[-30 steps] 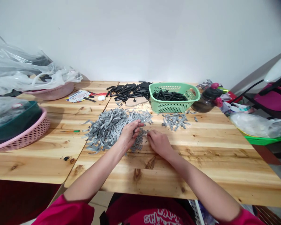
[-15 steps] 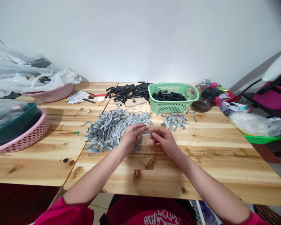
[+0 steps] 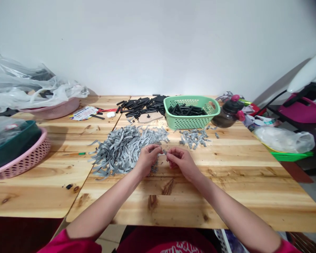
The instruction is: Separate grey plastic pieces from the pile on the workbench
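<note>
Pale, knotty wooden boards form the table, and over its middle a short, flat grey strip (image 3: 164,152) shows between two bare hands. Its end sits in the right hand (image 3: 180,157), thumb and fingers pinched; the left hand (image 3: 149,158) curls nearly closed opposite, though I cannot tell whether it grips too. Just left, a tangled heap of grey ribbon-like strips (image 3: 118,151) seems placed for easy picking; small scattered grey pieces (image 3: 194,137) lie right of it. Farther off, a mint-green perforated plastic basket (image 3: 191,123) keeps slim black rods (image 3: 188,110) together. A second ago, the left fingers stretched out over the heap's edge; now both sets of fingertips nearly meet.
</note>
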Motion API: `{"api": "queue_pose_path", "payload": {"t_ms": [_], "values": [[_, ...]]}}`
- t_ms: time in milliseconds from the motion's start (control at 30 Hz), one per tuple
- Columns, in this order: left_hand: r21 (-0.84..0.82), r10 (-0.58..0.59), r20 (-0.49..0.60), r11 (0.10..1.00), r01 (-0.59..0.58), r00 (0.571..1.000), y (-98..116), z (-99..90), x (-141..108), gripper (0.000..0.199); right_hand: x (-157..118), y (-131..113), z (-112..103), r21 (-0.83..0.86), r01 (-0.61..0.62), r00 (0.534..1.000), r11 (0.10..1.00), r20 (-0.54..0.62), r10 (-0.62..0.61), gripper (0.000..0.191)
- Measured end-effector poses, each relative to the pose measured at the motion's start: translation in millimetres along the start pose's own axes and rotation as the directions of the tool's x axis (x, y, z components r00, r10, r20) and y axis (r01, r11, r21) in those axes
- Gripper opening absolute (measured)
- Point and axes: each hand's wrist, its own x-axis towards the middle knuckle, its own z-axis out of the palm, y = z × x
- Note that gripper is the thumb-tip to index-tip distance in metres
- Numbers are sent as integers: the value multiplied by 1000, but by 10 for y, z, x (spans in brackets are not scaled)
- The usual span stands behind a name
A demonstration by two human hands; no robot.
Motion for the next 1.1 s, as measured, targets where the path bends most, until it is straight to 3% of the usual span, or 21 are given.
{"api": "queue_pose_path", "payload": {"t_ms": [233,367,800,1100], "values": [[-68,-24,35,997,27,999,-37,-9,-15,27,-17,-20,6,125,-122,990,985,80,113,31],[-67,21,63,998,-17,998,-80,-37,-9,26,-10,-22,8,183,-164,985,969,82,151,32],[220,240,65,943,-248,969,-39,23,-88,16,-8,-74,-19,295,-242,970,924,90,225,28],[148,209,135,962,-228,969,-41,-20,-44,12,-18,-110,-18,348,-298,954,889,107,279,25]]}}
